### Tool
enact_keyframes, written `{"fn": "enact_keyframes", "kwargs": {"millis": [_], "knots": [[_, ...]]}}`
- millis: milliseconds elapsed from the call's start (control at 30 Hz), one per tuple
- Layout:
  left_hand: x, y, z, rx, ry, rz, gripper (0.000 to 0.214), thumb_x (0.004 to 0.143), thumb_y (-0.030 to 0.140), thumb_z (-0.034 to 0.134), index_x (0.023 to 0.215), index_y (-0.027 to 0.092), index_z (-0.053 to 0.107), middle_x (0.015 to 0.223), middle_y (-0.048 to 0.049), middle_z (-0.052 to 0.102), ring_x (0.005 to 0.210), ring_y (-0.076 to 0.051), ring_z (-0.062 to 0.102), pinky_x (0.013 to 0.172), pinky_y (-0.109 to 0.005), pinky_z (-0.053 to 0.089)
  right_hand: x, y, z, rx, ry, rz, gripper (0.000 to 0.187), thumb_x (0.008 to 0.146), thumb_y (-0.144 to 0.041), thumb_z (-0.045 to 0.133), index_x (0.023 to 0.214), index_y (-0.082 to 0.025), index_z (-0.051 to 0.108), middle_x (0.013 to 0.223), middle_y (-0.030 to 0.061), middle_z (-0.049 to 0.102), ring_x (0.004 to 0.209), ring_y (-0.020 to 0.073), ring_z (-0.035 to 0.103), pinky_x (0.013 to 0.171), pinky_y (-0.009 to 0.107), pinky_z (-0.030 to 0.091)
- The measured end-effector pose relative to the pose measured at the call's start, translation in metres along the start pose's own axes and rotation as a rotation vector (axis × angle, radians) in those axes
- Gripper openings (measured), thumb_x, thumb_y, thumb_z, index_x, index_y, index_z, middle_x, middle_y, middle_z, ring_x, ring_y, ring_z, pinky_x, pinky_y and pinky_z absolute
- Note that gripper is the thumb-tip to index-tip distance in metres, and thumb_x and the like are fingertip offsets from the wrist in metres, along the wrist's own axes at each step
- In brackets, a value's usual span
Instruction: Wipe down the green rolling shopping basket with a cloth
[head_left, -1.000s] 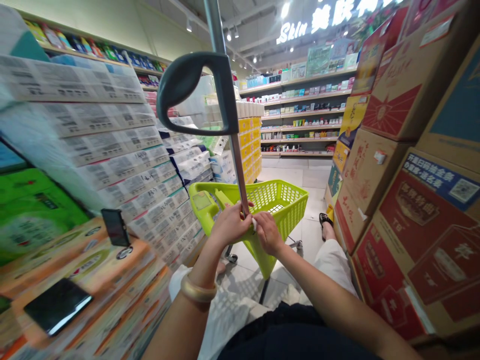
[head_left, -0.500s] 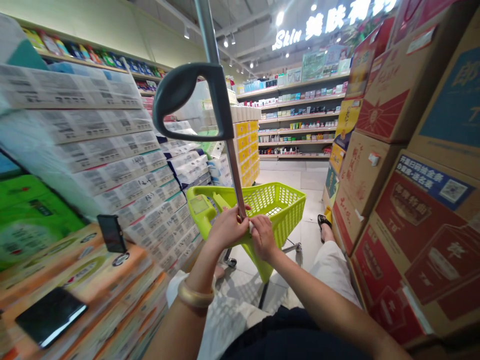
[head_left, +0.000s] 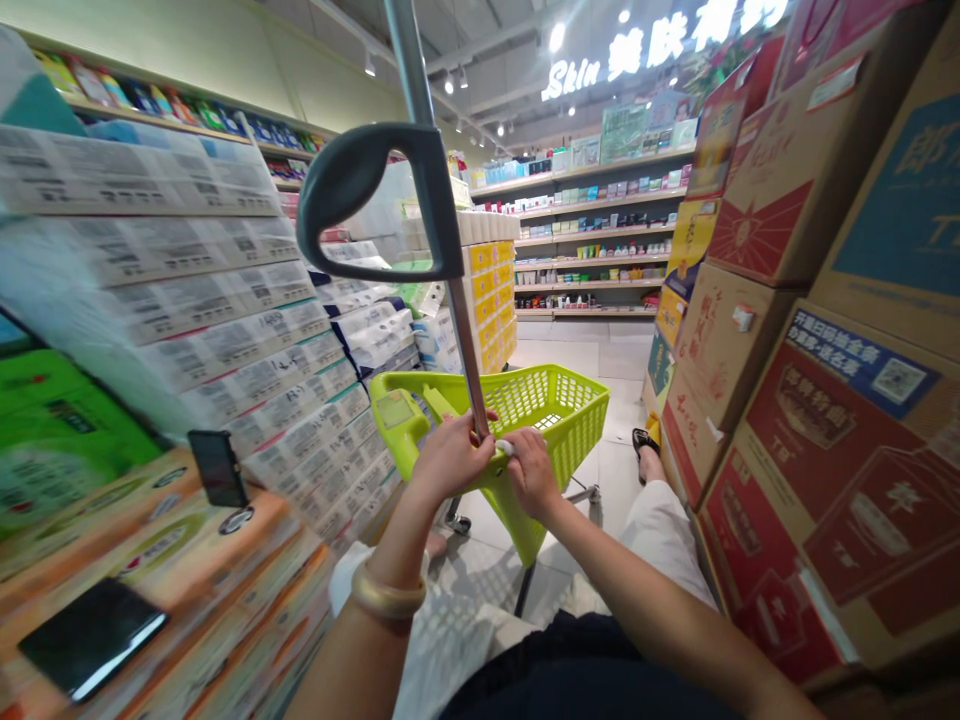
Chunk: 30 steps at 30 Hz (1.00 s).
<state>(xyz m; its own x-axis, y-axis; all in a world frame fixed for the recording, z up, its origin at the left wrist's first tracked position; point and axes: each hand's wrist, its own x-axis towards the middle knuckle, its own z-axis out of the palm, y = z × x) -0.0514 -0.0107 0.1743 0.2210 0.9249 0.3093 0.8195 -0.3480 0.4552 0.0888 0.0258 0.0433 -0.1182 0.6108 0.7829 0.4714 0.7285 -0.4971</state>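
A lime-green wheeled shopping basket [head_left: 559, 410] stands on the tiled floor in front of me. Its metal pull rod [head_left: 465, 340] rises steeply toward the camera and carries a dark grey loop handle [head_left: 375, 200] near the top. My left hand [head_left: 450, 460], with a gold bangle on the wrist, is closed around the foot of the rod at the basket's rim. My right hand [head_left: 531, 470] pinches a small white thing [head_left: 505, 447] against the rod's base, right beside the left hand. I cannot make out what the white thing is.
Stacked tissue packs [head_left: 225, 320] wall the left side, with two black phones [head_left: 217, 468] [head_left: 94, 637] lying on orange packs. Cardboard cartons [head_left: 810, 330] are piled on the right. My leg and sandalled foot [head_left: 646, 442] stretch along the aisle floor. Product shelves stand at the far end.
Both hands stay at the rod's base, with only slight shifts of the fingers. The view and the handle have drifted a little to the left.
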Motion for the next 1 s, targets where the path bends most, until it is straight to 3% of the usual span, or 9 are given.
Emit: {"fn": "enact_keyframes", "kwargs": {"millis": [133, 267, 367, 500, 633, 800, 1000], "knots": [[0.0, -0.001, -0.001, 0.001, -0.013, -0.007, 0.031, 0.079, 0.027, 0.052, 0.108, 0.023, 0.062, 0.073, 0.0015, 0.07, 0.07, -0.016, 0.066, 0.072, -0.025, 0.05, 0.001, 0.018, -0.009, -0.016, -0.077, -0.057, 0.027, 0.083, -0.019, 0.036, 0.102, -0.02, 0.055, 0.098, 0.0075, 0.054, 0.098, 0.024, 0.046, 0.091, 0.039, 0.037], [0.0, -0.001, 0.0, -0.007, -0.012, -0.012, 0.028, 0.079, 0.029, 0.053, 0.105, 0.022, 0.063, 0.075, 0.0006, 0.07, 0.071, -0.017, 0.067, 0.071, -0.026, 0.05, 0.002, 0.035, -0.013, -0.085, -0.041, 0.057, 0.026, 0.083, -0.018, 0.035, 0.097, -0.02, 0.056, 0.094, 0.0072, 0.054, 0.093, 0.0238, 0.045, 0.09, 0.039, 0.037], [0.0, 0.001, 0.0, 0.002, -0.004, -0.018, 0.027, 0.08, 0.028, 0.052, 0.104, 0.023, 0.063, 0.074, 0.0004, 0.07, 0.07, -0.017, 0.067, 0.07, -0.026, 0.051, 0.001, 0.025, -0.006, -0.039, -0.019, 0.083, 0.028, 0.082, -0.017, 0.035, 0.098, -0.02, 0.058, 0.093, 0.0068, 0.054, 0.092, 0.0237, 0.045, 0.088, 0.039, 0.038], [-0.001, 0.003, -0.001, 0.0, -0.007, -0.024, 0.028, 0.08, 0.027, 0.052, 0.105, 0.022, 0.063, 0.073, 0.0007, 0.07, 0.07, -0.017, 0.067, 0.072, -0.026, 0.051, -0.001, 0.008, 0.0, 0.041, -0.028, 0.01, 0.033, 0.083, -0.018, 0.036, 0.106, -0.021, 0.058, 0.099, 0.0066, 0.054, 0.098, 0.0238, 0.045, 0.091, 0.039, 0.038], [-0.001, 0.001, -0.001, 0.004, -0.009, -0.025, 0.028, 0.08, 0.027, 0.052, 0.105, 0.022, 0.062, 0.074, 0.0001, 0.07, 0.071, -0.017, 0.067, 0.071, -0.026, 0.051, -0.001, 0.023, -0.009, -0.004, -0.082, -0.016, 0.032, 0.084, -0.018, 0.035, 0.107, -0.02, 0.057, 0.102, 0.0075, 0.055, 0.1, 0.0238, 0.046, 0.094, 0.039, 0.037], [0.0, -0.002, 0.001, 0.009, -0.01, -0.012, 0.028, 0.08, 0.03, 0.053, 0.105, 0.022, 0.062, 0.076, -0.0007, 0.071, 0.071, -0.018, 0.067, 0.07, -0.026, 0.051, 0.0, 0.04, -0.012, -0.101, -0.029, 0.1, 0.029, 0.083, -0.017, 0.035, 0.1, -0.019, 0.058, 0.096, 0.008, 0.055, 0.095, 0.024, 0.045, 0.094, 0.041, 0.036], [-0.001, -0.003, 0.0, -0.009, -0.008, -0.005, 0.027, 0.08, 0.029, 0.052, 0.104, 0.022, 0.062, 0.076, -0.0006, 0.07, 0.072, -0.017, 0.067, 0.069, -0.025, 0.05, -0.004, 0.014, 0.002, -0.01, 0.0, 0.043, 0.032, 0.082, -0.016, 0.036, 0.105, -0.021, 0.058, 0.101, 0.0073, 0.053, 0.101, 0.0237, 0.045, 0.094, 0.04, 0.037]]}}
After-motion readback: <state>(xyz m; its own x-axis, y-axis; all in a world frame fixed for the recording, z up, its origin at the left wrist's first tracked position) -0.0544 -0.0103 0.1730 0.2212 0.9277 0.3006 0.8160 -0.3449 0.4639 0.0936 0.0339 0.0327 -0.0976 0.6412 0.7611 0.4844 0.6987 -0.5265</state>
